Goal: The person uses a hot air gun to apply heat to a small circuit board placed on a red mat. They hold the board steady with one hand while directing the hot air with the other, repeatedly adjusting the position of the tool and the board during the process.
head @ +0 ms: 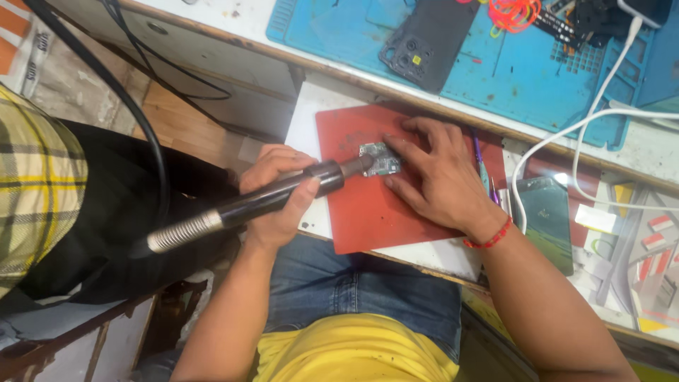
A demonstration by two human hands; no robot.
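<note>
- On the white desk (424, 256), a flat red rectangular rubber mat (368, 212) lies with its near edge close to the desk's front edge; bare red surface shows below and left of the hands, and the mat's far edge lies close to a wooden ledge.
- Near the mat's upper middle sits a small silvery-green circuit board (379, 158), flat on the red surface.
- Coming in from the left, the left hand (277, 194) is wrapped around a dark cylindrical hot-air tool handle (283, 194), its fingers clenched on the barrel with the thumb over the top; the wrist hangs just off the mat's left edge.
- That handle runs aslant from a ribbed silver collar (185, 232) at lower left up to its nozzle tip, which meets the board's left edge; a thick black hose (145, 120) loops away over the floor side.
- From the right, the right hand (438, 177) lies palm down on the mat, fingers spread and released, gripping nothing; its forefinger and thumb tips press at the board's right side, and a red bead bracelet (489, 237) circles the wrist.
- Just right of this hand lie thin purple-handled tweezers (481, 166), then a dark green phone (548, 219) with a white cable (566, 134) curving over it, so room on that side is tight.
- Beyond the ledge, a blue repair mat (509, 78) carries a black phone back cover (428, 42).
</note>
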